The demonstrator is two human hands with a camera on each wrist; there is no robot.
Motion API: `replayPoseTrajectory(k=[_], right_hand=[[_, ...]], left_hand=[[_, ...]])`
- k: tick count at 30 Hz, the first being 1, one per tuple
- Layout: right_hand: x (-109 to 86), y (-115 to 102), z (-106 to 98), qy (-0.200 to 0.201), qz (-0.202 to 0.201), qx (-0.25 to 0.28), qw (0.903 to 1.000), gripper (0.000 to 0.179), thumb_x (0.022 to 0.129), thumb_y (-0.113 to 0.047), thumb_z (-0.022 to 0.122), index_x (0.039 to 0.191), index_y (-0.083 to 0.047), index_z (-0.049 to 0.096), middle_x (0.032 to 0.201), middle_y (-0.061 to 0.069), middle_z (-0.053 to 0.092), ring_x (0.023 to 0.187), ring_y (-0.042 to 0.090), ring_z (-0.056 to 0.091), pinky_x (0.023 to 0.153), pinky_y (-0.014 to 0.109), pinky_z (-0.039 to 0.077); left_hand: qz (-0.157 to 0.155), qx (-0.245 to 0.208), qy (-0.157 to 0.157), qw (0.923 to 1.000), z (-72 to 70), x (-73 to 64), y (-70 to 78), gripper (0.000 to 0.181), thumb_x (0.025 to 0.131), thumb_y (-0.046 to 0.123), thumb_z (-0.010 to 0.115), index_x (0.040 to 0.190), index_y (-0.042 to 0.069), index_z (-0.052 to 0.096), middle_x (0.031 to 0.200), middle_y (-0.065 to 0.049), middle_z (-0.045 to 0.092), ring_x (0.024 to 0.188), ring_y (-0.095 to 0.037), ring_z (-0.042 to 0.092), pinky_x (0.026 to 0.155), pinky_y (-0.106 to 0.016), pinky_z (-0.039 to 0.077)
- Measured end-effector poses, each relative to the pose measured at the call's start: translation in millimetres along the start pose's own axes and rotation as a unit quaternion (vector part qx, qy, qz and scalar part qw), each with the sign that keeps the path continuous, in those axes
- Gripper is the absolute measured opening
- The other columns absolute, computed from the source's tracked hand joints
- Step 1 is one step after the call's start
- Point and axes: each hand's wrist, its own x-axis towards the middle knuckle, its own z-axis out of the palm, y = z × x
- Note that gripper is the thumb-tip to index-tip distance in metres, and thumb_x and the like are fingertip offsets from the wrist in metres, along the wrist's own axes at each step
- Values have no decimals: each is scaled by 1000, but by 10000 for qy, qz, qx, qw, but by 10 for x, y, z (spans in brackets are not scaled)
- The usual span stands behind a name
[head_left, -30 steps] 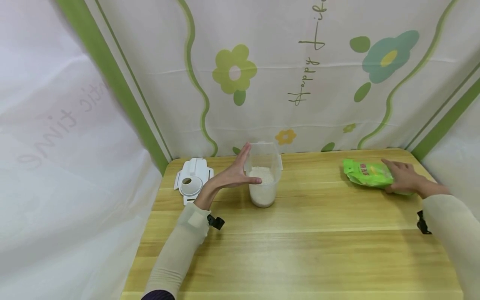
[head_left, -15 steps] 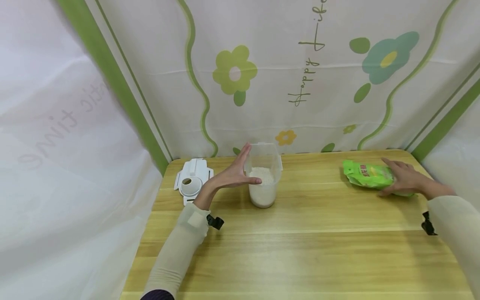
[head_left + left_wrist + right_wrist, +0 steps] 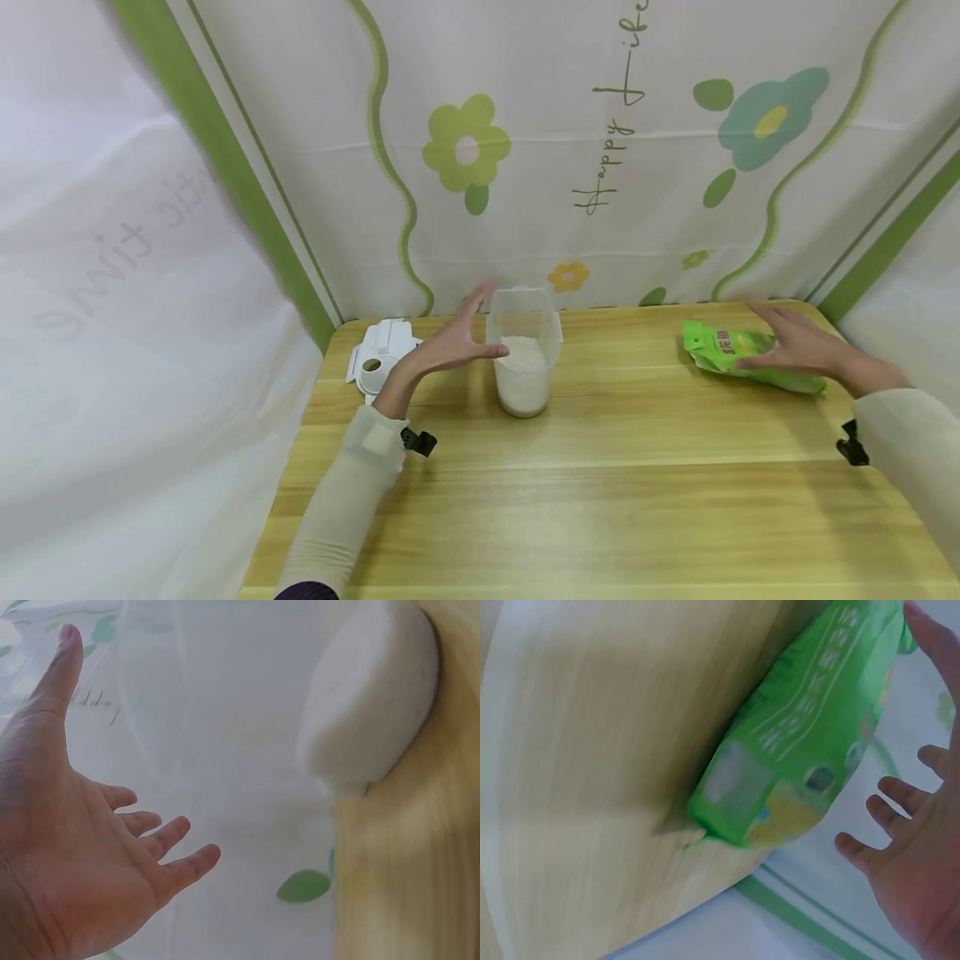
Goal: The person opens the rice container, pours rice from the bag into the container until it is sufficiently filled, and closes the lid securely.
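Note:
A clear plastic container with white rice in its lower part stands upright near the table's back. My left hand is just left of it, thumb and fingers spread; the left wrist view shows a gap between that palm and the container. On the right lies a green plastic bag with printed lettering. Over it hovers my right hand, fingers apart and holding nothing. The right wrist view shows the bag beside the spread fingers; whether the thumb touches it, I cannot tell.
A white plastic lid with a round spout opening lies at the back left, partly behind my left wrist. The wooden table meets a printed curtain along its back edge, with white cloth at both sides.
My left hand has come off the container and moved slightly left. My right hand has let go of the green bag and lifted above it. Container and bag stay in place.

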Motion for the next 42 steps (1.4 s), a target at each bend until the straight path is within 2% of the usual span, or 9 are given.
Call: replayPoseTrajectory(k=[3, 6, 12, 24, 33, 37, 42], right_hand=[[57, -142, -4, 187, -76, 43, 9998, 120, 82, -44, 90, 165, 8, 20, 159, 45, 29, 139, 66, 32, 106, 80, 32], [105, -282, 2, 284, -137, 79, 9995, 116, 82, -45, 90, 163, 10, 26, 160, 43, 30, 142, 64, 31, 107, 79, 31], [191, -535, 22, 349, -387, 111, 9986, 114, 83, -44, 90, 162, 9, 28, 161, 41, 31, 145, 62, 30, 109, 79, 30], [365, -923, 193, 376, -772, 333, 9958, 111, 85, -49, 88, 165, 1, 30, 166, 33, 30, 150, 57, 28, 114, 77, 28], [454, -1247, 286, 430, -1077, 301, 9928, 110, 83, -48, 89, 164, 1, 32, 166, 30, 33, 151, 55, 29, 116, 75, 29], [497, -1406, 326, 417, -1267, 379, 9903, 111, 84, -48, 88, 164, 2, 30, 166, 31, 33, 150, 57, 30, 116, 76, 29], [548, -1581, 399, 316, -1346, 645, 9883, 111, 86, -49, 87, 167, -1, 27, 169, 29, 30, 153, 54, 28, 117, 75, 28]], left_hand=[[-113, 148, 160, 9997, -103, -65, -18, 134, 76, 87, 71, 172, 23, 3, 179, -8, 0, 164, -29, 4, 129, -60, 18], [-301, 217, 281, 9989, -209, -146, -58, 125, 83, 77, 74, 172, 24, 3, 179, -6, 1, 164, -29, 6, 128, -61, 19], [-596, 315, 588, 9960, -402, -304, -140, 122, 88, 66, 77, 172, 20, 2, 179, -7, 2, 164, -34, 8, 128, -63, 18], [-1087, 508, 1281, 9845, -704, -572, -461, 114, 95, 57, 75, 171, 9, 6, 177, -16, 10, 162, -40, 11, 127, -65, 18], [-1413, 559, 1400, 9784, -853, -683, -650, 107, 99, 56, 69, 171, 8, 6, 177, -20, 9, 162, -43, 11, 127, -67, 18], [-1603, 332, 1440, 9759, -912, -697, -757, 105, 100, 55, 68, 171, 7, 7, 175, -24, 15, 160, -45, 16, 126, -67, 21], [-1810, -114, 1449, 9727, -971, -718, -880, 107, 100, 54, 69, 171, 7, 5, 175, -23, 13, 160, -47, 18, 125, -67, 23]])
